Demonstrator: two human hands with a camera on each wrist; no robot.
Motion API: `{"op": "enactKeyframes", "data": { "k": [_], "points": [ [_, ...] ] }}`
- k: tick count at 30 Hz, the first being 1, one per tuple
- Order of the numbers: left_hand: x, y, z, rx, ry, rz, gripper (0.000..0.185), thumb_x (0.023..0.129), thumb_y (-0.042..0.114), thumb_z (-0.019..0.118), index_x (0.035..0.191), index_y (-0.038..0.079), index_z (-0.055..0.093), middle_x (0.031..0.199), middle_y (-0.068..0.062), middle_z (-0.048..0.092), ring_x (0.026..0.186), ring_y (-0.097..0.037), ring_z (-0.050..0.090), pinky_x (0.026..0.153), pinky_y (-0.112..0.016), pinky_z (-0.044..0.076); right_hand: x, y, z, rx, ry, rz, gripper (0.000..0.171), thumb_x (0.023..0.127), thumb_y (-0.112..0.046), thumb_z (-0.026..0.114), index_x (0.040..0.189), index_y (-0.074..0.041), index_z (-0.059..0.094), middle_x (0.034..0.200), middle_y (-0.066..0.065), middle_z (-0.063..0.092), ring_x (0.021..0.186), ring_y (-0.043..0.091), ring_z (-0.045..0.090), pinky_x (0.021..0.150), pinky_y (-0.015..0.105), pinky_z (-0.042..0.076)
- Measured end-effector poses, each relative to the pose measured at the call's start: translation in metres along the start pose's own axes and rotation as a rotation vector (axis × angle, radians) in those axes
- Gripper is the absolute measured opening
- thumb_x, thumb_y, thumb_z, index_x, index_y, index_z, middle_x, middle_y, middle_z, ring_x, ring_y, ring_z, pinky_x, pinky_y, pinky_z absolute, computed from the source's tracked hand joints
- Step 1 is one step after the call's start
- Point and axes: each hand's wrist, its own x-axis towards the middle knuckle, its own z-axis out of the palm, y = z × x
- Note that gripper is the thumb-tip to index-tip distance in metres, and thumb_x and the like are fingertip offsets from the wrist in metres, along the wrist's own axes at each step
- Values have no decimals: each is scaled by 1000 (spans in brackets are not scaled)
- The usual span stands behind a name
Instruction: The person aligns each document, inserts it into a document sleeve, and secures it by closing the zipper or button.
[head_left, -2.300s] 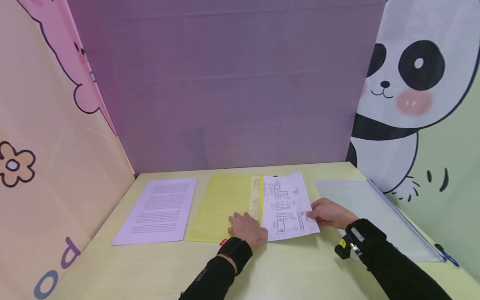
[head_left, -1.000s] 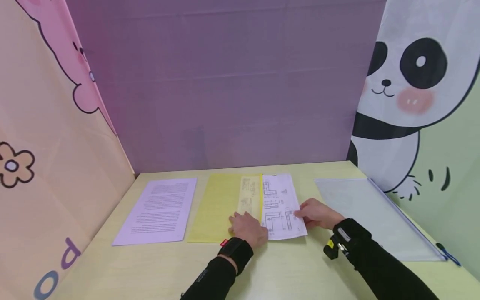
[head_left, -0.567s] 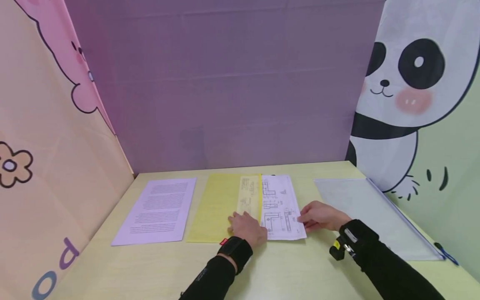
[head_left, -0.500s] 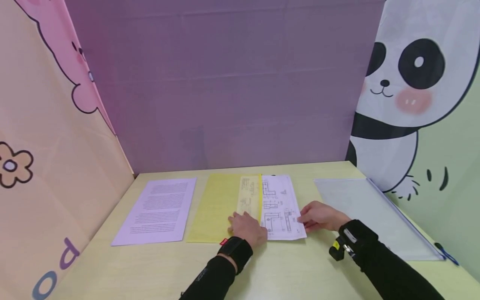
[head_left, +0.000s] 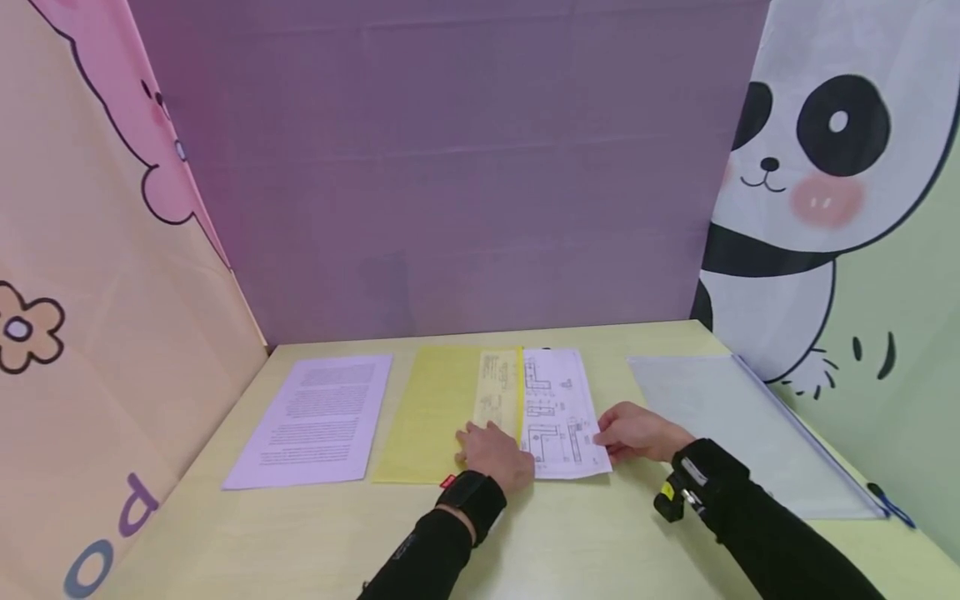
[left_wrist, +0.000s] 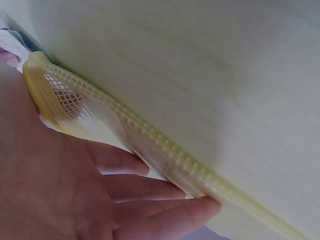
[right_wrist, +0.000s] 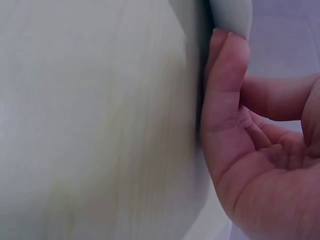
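A yellow zip document pouch with a mesh layer lies flat at the table's middle. My left hand rests on its near right part, fingers spread and fairly straight; in the left wrist view they lie along the zip edge. A white sheet of paper with line drawings is partly inside the pouch, its left strip showing through the yellow. Between thumb and fingers my right hand pinches the sheet's near right edge. Up close, the right wrist view has the fingertips at the paper's edge.
A sheet of printed text lies to the left on the pale wooden table. At right lies a translucent whitish zip pouch with a blue pull cord. A purple panel stands behind the table.
Over the first second or so, my right hand moved left and the drawing sheet slid further into the yellow pouch. Since then the sheet has barely moved. My left hand has stayed in place.
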Motion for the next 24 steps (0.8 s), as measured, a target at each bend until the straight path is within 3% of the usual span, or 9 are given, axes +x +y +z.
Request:
{"op": "enactKeyframes", "data": {
  "k": [5, 12, 18, 24],
  "points": [
    [0, 1, 1, -15, 19, -10, 62, 89, 45, 62, 129, -2, 61, 108, -24, 52, 99, -39, 47, 71, -43, 47, -1, -3, -1, -39, 1, -10, 12, 95, 1, 65, 102, 10, 61, 91, 13, 67, 74, 21, 64, 64, 30, 55],
    [1, 1, 3, 15, 13, -15, 69, 91, 46, 58, 144, 2, 54, 127, -27, 52, 106, -40, 48, 76, -45, 48, 2, -3, 1, -39, 15, -3, 10, 95, 2, 64, 102, 9, 62, 92, 14, 68, 76, 23, 64, 64, 30, 54],
    [-1, 3, 1, 25, 2, -23, 69, 92, 47, 58, 146, 4, 54, 136, -27, 51, 110, -41, 48, 76, -45, 48, 5, -5, 6, -39, 20, 2, 11, 95, 2, 65, 103, 9, 62, 93, 13, 68, 76, 23, 64, 64, 30, 55],
    [-2, 3, -1, 4, -10, -25, 70, 91, 47, 58, 145, 2, 53, 132, -28, 51, 109, -40, 48, 74, -45, 48, 11, -6, 10, -72, 31, -4, 12, 95, 0, 66, 103, 8, 62, 92, 13, 67, 76, 23, 64, 64, 30, 53]
  ]
}}
